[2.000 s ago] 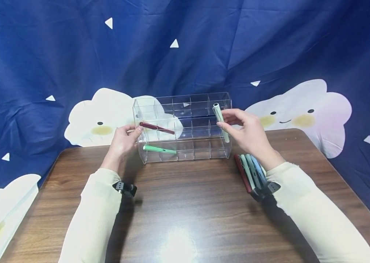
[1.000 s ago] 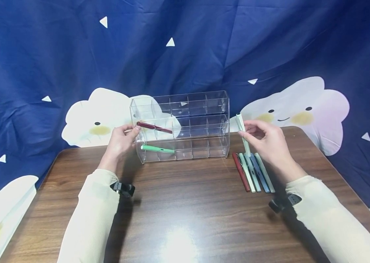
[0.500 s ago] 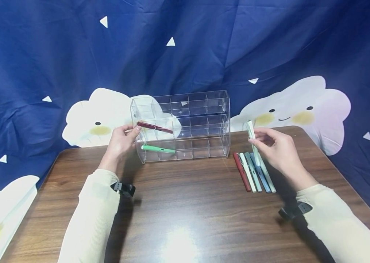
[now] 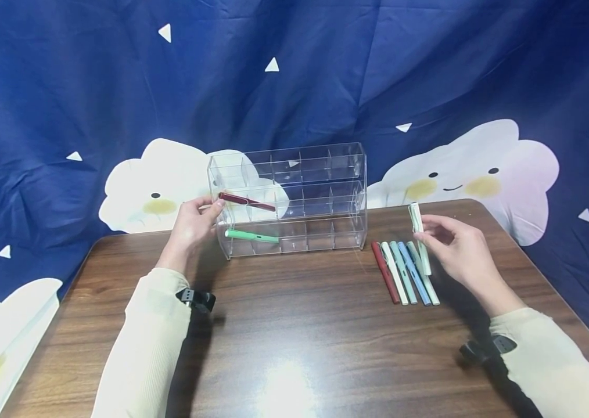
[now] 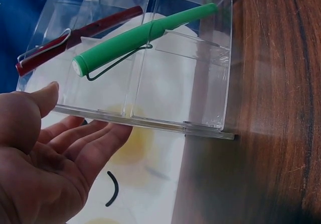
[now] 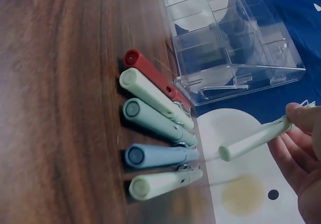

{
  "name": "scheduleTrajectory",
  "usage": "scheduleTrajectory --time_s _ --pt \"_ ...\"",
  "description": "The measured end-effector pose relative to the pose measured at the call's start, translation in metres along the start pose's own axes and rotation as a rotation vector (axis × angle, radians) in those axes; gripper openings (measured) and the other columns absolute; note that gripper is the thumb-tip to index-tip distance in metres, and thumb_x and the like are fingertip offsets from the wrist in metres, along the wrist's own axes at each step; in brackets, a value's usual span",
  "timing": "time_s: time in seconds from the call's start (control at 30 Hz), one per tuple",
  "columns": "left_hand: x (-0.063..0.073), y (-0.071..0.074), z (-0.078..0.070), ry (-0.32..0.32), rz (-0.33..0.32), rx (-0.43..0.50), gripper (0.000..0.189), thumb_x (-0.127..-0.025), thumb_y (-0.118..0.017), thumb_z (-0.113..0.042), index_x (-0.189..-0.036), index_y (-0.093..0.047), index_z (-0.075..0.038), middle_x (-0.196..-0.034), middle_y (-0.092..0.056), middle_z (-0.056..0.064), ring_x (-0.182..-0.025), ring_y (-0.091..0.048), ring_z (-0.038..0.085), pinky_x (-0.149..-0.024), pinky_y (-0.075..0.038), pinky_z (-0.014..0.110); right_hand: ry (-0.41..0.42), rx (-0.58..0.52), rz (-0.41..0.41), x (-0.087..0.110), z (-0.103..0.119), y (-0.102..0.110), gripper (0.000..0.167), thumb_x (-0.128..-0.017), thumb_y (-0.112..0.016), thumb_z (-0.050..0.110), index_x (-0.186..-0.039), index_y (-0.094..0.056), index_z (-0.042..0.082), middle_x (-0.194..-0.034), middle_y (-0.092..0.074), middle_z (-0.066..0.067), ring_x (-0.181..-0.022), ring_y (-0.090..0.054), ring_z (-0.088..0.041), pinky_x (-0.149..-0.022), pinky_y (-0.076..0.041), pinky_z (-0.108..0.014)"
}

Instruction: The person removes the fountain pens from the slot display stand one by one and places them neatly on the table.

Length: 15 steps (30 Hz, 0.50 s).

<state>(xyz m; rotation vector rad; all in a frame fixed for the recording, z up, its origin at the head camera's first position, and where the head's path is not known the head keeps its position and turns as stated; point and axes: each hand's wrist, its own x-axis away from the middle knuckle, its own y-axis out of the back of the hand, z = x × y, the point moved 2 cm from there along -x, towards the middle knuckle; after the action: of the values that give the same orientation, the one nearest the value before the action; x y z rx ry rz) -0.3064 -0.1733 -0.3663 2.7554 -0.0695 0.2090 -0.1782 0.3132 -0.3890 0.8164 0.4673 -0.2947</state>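
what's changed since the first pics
The right hand has carried the pale green pen rightward from the clear rack and lower in the head view to near the right end of the row of pens. Nothing was let go or newly gripped. The left hand keeps hold of the rack's left end; the dark red pen and bright green pen stay inside it.

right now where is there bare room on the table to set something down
Bare: the table in front of the clear rack, between the left sleeve and the five-pen row. Crowded: right of the rack, where the right hand holds a pale pen near that row.
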Motion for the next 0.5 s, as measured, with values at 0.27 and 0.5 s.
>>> scheduleTrajectory --time_s 0.27,0.5 --pt "0.000 0.000 -0.002 0.003 -0.004 0.010 0.057 -0.114 -0.057 -0.032 -0.158 -0.048 0.002 -0.154 -0.059 0.029 -0.140 -0.063 0.041 -0.110 -0.061 0.042 -0.051 0.053 0.049 0.010 -0.011 0.005 0.034 -0.093 -0.084 0.004 -0.125 -0.077 0.000 -0.099 -0.081 -0.022 -0.081 -0.047 0.028 -0.071 -0.041 0.000" --pt "0.001 -0.001 -0.001 0.000 -0.002 0.007 0.057 -0.114 -0.057 -0.032 -0.157 -0.048 0.003 -0.154 -0.059 0.029 -0.139 -0.063 0.042 -0.108 -0.062 0.040 -0.086 0.107 0.089 0.016 -0.021 0.005 0.032 -0.092 -0.086 0.011 -0.121 -0.078 0.000 -0.095 -0.082 -0.018 -0.079 -0.047 0.026 -0.071 -0.043 -0.005"
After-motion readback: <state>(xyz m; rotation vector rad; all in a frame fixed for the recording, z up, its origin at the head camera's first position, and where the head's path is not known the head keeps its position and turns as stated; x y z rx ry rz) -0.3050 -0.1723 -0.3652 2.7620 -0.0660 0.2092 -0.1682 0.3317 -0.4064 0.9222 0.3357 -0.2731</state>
